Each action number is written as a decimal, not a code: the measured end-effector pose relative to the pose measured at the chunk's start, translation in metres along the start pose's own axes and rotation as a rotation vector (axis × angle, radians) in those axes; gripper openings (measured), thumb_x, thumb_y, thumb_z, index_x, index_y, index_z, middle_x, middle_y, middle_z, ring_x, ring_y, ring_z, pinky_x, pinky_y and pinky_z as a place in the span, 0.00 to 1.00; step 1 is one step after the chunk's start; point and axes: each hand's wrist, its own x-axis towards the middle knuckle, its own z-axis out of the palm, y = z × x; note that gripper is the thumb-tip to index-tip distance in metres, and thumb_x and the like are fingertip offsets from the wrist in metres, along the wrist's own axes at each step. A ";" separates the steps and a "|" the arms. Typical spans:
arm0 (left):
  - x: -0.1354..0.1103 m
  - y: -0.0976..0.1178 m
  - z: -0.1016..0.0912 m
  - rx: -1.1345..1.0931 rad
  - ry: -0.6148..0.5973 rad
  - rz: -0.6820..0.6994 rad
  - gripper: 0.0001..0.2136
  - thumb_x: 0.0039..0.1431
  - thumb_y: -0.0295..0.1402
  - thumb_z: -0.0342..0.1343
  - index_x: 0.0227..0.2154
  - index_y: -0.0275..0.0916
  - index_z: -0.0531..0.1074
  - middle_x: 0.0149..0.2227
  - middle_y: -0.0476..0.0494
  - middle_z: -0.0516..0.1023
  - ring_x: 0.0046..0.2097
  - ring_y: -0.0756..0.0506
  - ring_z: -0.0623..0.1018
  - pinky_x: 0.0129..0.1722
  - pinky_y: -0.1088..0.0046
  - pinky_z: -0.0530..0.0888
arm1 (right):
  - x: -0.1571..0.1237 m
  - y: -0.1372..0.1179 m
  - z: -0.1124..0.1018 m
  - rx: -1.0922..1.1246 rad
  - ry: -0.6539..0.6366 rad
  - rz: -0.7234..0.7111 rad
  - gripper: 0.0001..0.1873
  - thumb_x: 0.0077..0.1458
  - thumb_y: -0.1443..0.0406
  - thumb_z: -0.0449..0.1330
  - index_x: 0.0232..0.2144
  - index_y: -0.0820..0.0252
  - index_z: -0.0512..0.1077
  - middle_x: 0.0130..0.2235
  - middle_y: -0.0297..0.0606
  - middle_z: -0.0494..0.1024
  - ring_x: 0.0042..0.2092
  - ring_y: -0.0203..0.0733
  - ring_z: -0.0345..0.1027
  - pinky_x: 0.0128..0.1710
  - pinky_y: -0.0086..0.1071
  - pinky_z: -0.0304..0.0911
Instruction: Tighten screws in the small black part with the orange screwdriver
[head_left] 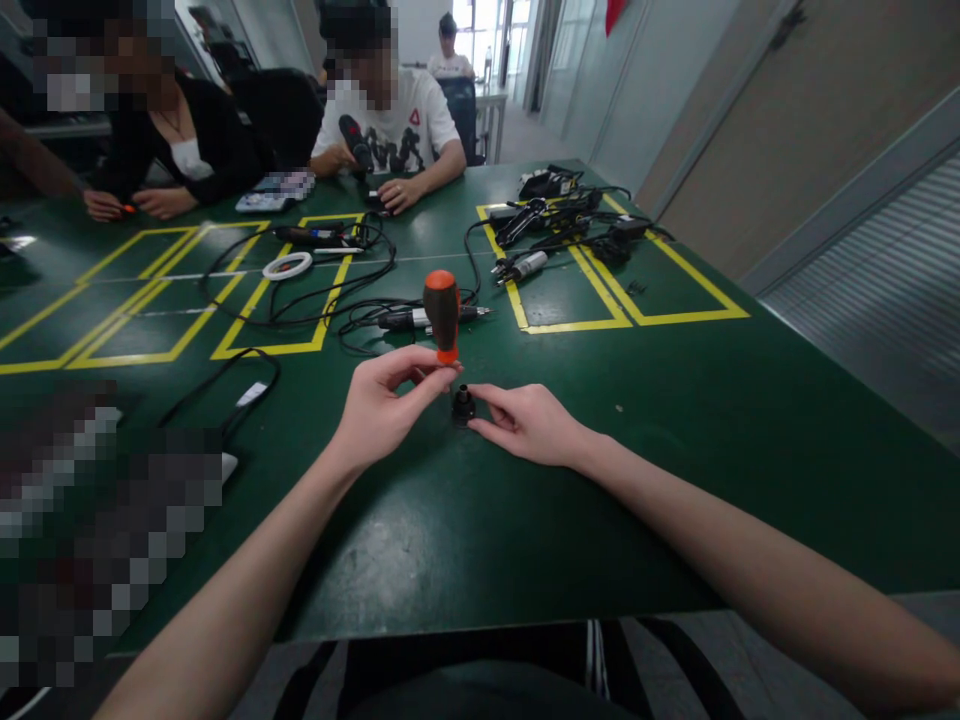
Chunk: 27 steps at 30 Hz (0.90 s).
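Note:
In the head view, a screwdriver (442, 312) with a dark, orange-capped handle stands about upright. My left hand (386, 405) pinches it just below the handle, at the orange collar; its blade is hidden behind my fingers. Right beside it, a small black round part (463, 410) with a narrow neck rests on the green table (465, 540). The thumb and fingertips of my right hand (534, 425) close on that part's right side. The part's exact kind is too small to make out.
A corded pen-shaped tool (409, 320) lies just beyond my hands. Farther back are a white ring (287, 266), tangled black cables (577, 225) and yellow tape outlines. Blurred-out dark items lie at left. Across the table a person (397, 120) holds a dark power tool (355, 142).

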 end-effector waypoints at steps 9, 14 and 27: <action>0.000 0.003 0.000 -0.076 -0.008 -0.062 0.10 0.55 0.36 0.73 0.32 0.37 0.79 0.31 0.45 0.85 0.31 0.48 0.82 0.35 0.73 0.82 | 0.002 0.000 0.002 -0.015 0.008 0.012 0.20 0.68 0.61 0.62 0.59 0.63 0.74 0.23 0.25 0.70 0.24 0.34 0.63 0.29 0.29 0.51; 0.000 0.006 0.001 -0.116 -0.024 -0.083 0.12 0.57 0.38 0.73 0.35 0.37 0.78 0.33 0.43 0.86 0.27 0.48 0.82 0.29 0.74 0.81 | 0.001 0.001 0.002 -0.006 0.017 -0.003 0.19 0.69 0.61 0.62 0.58 0.61 0.74 0.23 0.25 0.71 0.24 0.34 0.64 0.29 0.29 0.51; 0.001 0.004 0.000 -0.054 0.001 -0.014 0.08 0.60 0.38 0.70 0.33 0.37 0.84 0.32 0.43 0.86 0.31 0.48 0.82 0.35 0.72 0.82 | 0.001 -0.001 0.000 -0.017 0.005 0.017 0.20 0.68 0.61 0.62 0.59 0.63 0.74 0.23 0.25 0.69 0.24 0.34 0.63 0.29 0.29 0.50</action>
